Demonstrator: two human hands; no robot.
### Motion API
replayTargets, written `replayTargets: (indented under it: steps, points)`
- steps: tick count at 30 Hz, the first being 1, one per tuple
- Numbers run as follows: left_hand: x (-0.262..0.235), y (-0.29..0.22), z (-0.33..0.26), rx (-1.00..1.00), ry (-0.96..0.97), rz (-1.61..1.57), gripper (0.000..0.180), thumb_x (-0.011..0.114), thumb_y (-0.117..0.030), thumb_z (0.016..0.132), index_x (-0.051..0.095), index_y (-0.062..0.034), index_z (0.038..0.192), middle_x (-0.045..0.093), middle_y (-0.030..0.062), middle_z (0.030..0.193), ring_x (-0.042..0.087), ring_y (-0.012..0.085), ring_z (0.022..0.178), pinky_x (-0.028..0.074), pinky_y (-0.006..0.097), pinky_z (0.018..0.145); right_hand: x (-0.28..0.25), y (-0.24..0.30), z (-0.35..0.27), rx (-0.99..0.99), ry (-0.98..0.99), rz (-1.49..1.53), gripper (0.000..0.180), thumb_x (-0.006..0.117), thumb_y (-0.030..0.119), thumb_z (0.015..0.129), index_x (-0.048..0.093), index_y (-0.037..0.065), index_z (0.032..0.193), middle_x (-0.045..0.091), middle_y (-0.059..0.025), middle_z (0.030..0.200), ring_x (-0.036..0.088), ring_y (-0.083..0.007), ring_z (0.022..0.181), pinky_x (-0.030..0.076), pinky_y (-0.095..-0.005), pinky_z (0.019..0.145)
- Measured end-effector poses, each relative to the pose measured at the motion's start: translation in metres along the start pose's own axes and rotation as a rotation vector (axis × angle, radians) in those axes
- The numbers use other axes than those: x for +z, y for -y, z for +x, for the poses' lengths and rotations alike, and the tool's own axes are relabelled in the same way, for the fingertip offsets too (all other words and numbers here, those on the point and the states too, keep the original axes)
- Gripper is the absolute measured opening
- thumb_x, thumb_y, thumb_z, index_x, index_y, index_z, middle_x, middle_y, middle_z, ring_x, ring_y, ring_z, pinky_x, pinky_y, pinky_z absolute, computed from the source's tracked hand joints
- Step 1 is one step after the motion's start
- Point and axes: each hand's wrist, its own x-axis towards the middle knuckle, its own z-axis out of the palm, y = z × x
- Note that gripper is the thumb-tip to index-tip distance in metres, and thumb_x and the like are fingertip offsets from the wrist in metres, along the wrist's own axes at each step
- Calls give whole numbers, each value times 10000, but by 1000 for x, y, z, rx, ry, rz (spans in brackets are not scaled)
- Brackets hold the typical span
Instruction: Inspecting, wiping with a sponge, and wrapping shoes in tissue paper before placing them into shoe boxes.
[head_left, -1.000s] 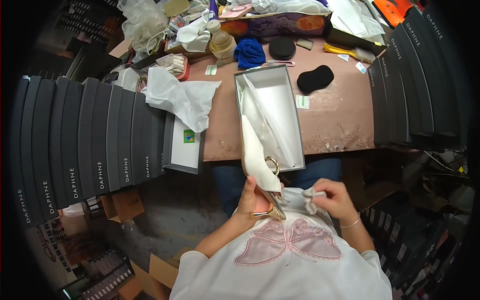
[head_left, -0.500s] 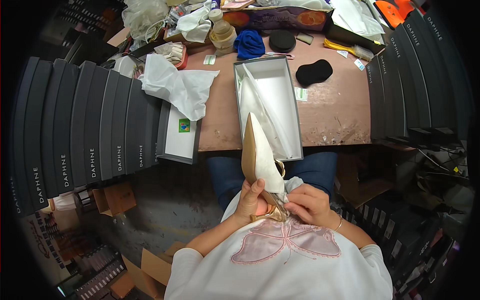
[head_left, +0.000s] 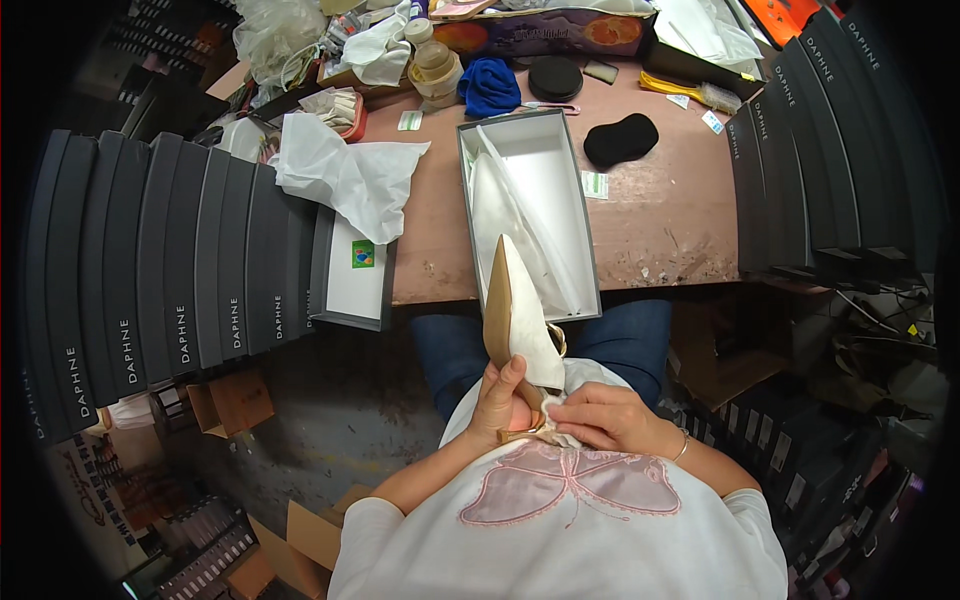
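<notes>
A white pointed high-heeled shoe (head_left: 530,325) with a tan sole and a gold heel is held in front of my chest, its toe pointing away toward the table. My left hand (head_left: 497,405) is wrapped round its rear part, thumb against the side of the sole. With fingers pinched together, my right hand (head_left: 608,417) presses a small wad of white cloth or tissue (head_left: 550,406) against the heel area. Past the toe, an open grey shoebox (head_left: 567,210) lies at the table's near edge, with white paper and what looks like another white shoe inside.
Stacks of dark shoeboxes stand left (head_left: 165,250) and right (head_left: 815,170). A box lid (head_left: 357,285) with white paper (head_left: 350,175) lies left. Further back are a black oval pad (head_left: 620,140), a blue cloth (head_left: 489,87), a bottle (head_left: 434,65) and a yellow-handled brush (head_left: 690,90).
My right hand has shifted slightly left with the cloth, which now sits lower, near the heel. The left hand keeps its grip on the shoe. The whole view has tilted slightly.
</notes>
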Motion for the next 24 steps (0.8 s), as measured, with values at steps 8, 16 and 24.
replayTargets:
  steps: [8, 16, 24]
  points:
    - [-3, 4, -5, -41, -32, 20, 632, 734, -442, 784, 485, -91, 1248, 581, 71, 1136, 572, 225, 1059, 480, 412, 928, 3, -5, 14, -102, -68, -99, 267, 732, 17, 737, 677, 24, 998, 601, -76, 791, 616, -208, 678, 499, -296, 583]
    - [-3, 5, -4, -20, -35, 58, 678, 755, -483, 741, 496, -101, 1238, 603, 72, 1099, 597, 242, 1018, 501, 427, 897, -5, -7, 7, -181, -14, -88, 251, 733, 7, 725, 690, 23, 972, 607, -75, 776, 620, -203, 681, 503, -287, 591]
    - [-8, 3, -4, -13, -62, 52, 695, 762, -508, 722, 508, -98, 1222, 614, 80, 1063, 619, 265, 958, 520, 432, 854, -5, -12, -2, -153, 17, 40, 254, 700, 29, 767, 656, 17, 1017, 595, -89, 802, 599, -245, 672, 485, -329, 577]
